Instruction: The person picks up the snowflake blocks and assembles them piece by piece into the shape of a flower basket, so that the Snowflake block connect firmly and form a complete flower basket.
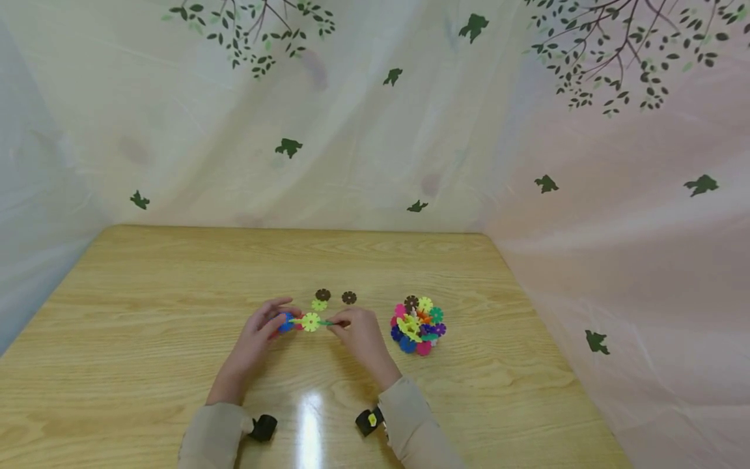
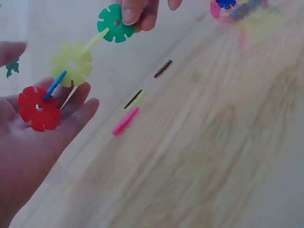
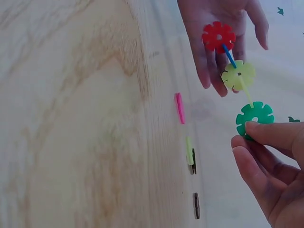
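A short chain of notched plastic snowflake discs stretches between the two hands above the table. It runs from a red disc (image 2: 31, 107) through a blue disc (image 2: 56, 84) and pale yellow discs to a green disc (image 3: 243, 118). My left hand (image 1: 259, 331) stays spread with straight fingers, and the red end rests against them. Thumb and fingers of my right hand (image 1: 362, 333) pinch the green disc at its edge. In the left wrist view the yellow disc (image 2: 78, 73) faces the camera, while the blue one appears edge-on.
On the wooden table (image 1: 176, 273) beyond the hands lie a brown disc (image 1: 323, 295), another brown disc (image 1: 349, 298) and a yellow-green disc (image 1: 319, 305). A pink disc (image 2: 126, 121) lies nearby. Right of my right hand sits a many-coloured cluster of discs (image 1: 407, 344). Curtains surround the table.
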`<control>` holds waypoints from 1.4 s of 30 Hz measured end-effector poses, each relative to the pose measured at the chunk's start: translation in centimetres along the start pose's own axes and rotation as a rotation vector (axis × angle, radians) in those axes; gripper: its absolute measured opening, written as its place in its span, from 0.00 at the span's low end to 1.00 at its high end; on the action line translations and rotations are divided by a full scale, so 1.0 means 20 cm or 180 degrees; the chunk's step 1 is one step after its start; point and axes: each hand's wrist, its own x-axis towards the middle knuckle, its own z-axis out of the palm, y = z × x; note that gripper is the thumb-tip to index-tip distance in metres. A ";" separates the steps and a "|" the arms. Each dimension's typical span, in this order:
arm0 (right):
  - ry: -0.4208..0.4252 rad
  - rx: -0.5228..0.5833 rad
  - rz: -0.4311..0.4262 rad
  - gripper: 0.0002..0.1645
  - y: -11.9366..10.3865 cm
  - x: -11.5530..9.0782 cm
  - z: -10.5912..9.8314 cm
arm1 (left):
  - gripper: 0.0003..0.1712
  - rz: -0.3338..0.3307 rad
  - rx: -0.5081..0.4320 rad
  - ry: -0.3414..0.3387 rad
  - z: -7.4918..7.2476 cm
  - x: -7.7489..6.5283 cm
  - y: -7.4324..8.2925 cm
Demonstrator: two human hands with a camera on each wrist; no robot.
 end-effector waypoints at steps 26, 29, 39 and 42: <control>-0.0049 -0.0347 -0.0464 0.07 -0.04 -0.02 -0.01 | 0.22 0.0503 0.1268 0.0058 0.03 0.00 -0.03; -0.0028 -0.0400 -0.0491 0.07 -0.05 -0.03 -0.01 | 0.22 0.0558 0.1315 0.0042 0.03 0.00 -0.03; -0.0092 -0.0208 -0.0327 0.07 -0.05 -0.05 0.00 | 0.22 0.0467 0.1331 -0.0034 0.03 0.00 -0.02; -0.0071 -0.0127 -0.0324 0.07 -0.05 -0.05 -0.01 | 0.22 0.0465 0.1299 0.0007 0.03 0.00 -0.02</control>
